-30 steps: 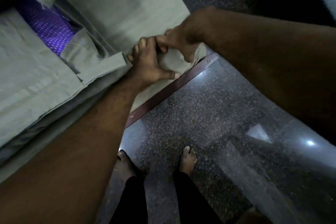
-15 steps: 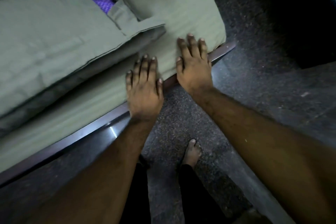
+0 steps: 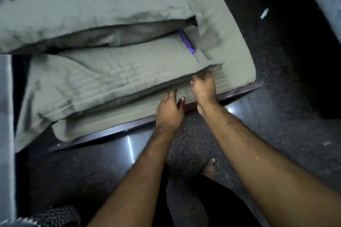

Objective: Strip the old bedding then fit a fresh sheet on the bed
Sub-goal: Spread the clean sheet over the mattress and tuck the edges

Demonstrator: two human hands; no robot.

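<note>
Now, hands: the left hand (image 3: 168,110) lay flat on the side of the mattress (image 3: 114,116), fingers straight and pushed toward the seam under the pillow; the right hand (image 3: 203,88) was just beside it, fingers bent at the pillow's corner. Whether it pinched cloth I could not tell, because of blur. The two hands were close but did not touch.
Sheet: the grey-green sheet (image 3: 232,57) covered the mattress corner at the far right and looked already fitted there.
Pillows: the near pillow (image 3: 103,81) lay on the sheet, its edge over the mattress side; the far pillow (image 3: 88,16) rested partly on it. A purple strip (image 3: 187,44) showed between them.
Risk one: if the fingers pushed further under, the near pillow could slide off to the floor (image 3: 276,116), since it already hung at the edge.
Risk two: pulling the cloth toward the body could drag the tucked corner loose, and the tuck would need doing again.
Risk three: fingers could be squeezed between the mattress and the dark bed frame (image 3: 239,91).
Edges: the frame rail ran from near left to far right, just below both hands.
Room: the floor to the right was open; a bare foot (image 3: 211,168) stood near the rail, and a patterned cloth (image 3: 57,215) lay at the near left.
</note>
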